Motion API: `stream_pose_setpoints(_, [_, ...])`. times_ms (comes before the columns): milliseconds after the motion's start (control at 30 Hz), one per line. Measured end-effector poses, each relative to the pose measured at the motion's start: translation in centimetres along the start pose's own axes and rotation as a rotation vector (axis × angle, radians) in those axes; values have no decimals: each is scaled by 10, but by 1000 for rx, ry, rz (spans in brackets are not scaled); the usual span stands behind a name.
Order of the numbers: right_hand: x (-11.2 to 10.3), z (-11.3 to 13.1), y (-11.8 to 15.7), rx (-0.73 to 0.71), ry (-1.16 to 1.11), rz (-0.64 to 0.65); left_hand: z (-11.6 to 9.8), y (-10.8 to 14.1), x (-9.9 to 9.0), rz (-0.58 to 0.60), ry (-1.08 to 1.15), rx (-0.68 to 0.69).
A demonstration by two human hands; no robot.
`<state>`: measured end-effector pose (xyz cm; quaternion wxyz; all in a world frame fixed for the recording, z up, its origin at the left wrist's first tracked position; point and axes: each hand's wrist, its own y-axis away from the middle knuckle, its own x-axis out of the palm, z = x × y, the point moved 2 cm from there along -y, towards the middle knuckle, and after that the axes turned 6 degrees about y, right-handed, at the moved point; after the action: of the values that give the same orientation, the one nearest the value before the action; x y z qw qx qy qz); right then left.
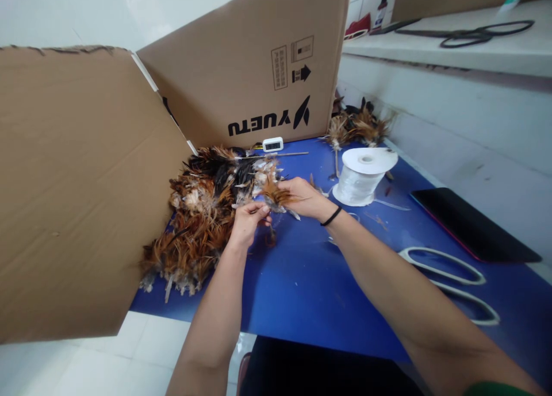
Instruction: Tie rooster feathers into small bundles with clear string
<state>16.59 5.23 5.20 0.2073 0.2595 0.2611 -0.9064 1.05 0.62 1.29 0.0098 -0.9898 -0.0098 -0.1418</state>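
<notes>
In the head view my right hand point(304, 196), with a black band at the wrist, is closed round a small bunch of brown feathers point(276, 193). My left hand point(249, 222) is close beside it, thumb and fingers pinched together near the bunch's lower end; what lies between them is too small to make out. Left of both hands spreads a large pile of brown, black and whitish feathers point(194, 235). To the right of my right hand stands a white spool point(360, 177) wound with white ribbon or thread, a loose end trailing on the blue tabletop point(293, 292).
A cardboard box point(245, 68) stands open behind and left of the pile. At its foot are a small white digital display point(272, 145) and a thin stick point(293, 153). White-handled scissors point(448, 278) and a black tablet-like slab point(474, 223) lie right. More feathers point(366, 126) sit far back.
</notes>
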Motion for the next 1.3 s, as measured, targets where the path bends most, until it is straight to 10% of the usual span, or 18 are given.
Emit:
stream_pose_setpoints(267, [-12,12,2,-49,105,40,-1,1,0,46,69,-85])
stream_pose_setpoints(833, [-45,26,11,193,-333,-327,0,-1,-5,95,62,4])
stream_pose_setpoints(1300, [-1,7,9,128,500,352,-14,-1,-4,-8,271,92])
